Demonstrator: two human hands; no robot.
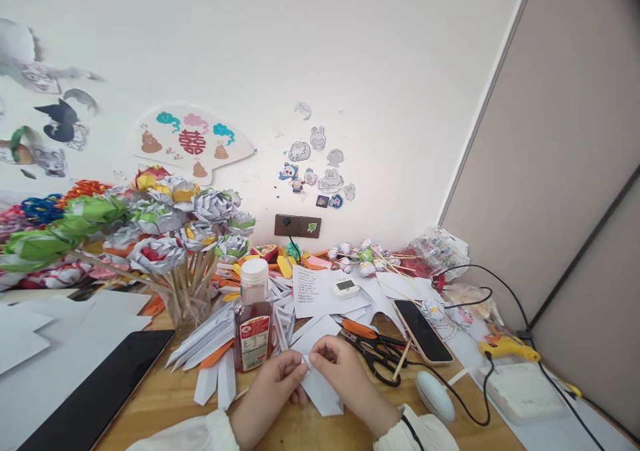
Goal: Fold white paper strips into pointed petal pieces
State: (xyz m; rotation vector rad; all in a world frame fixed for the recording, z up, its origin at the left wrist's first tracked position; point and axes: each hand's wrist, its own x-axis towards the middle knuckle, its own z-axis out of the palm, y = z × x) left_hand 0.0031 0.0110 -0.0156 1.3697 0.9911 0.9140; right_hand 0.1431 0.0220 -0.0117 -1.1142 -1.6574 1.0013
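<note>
A folded piece of white paper (324, 392) is pinched between my two hands, low over the wooden table. The fingers of my left hand (277, 381) are closed on its left edge. On the upper part, the thumb and fingers of my right hand (341, 371) pinch it close to the left thumb. Just behind the left hand stands a clear bottle (254, 324) of reddish-brown liquid with a white cap. Black-handled scissors (377, 358) lie beyond the right hand. More folded white paper strips (220, 331) are heaped left of the bottle.
At left, paper flowers (160, 218) on sticks stand in a glass behind a black tablet (105, 391). A phone (423, 331), a white mouse (435, 396), a yellow glue gun (510, 350) and black cables occupy the right. A small white timer (345, 288) sits near the wall.
</note>
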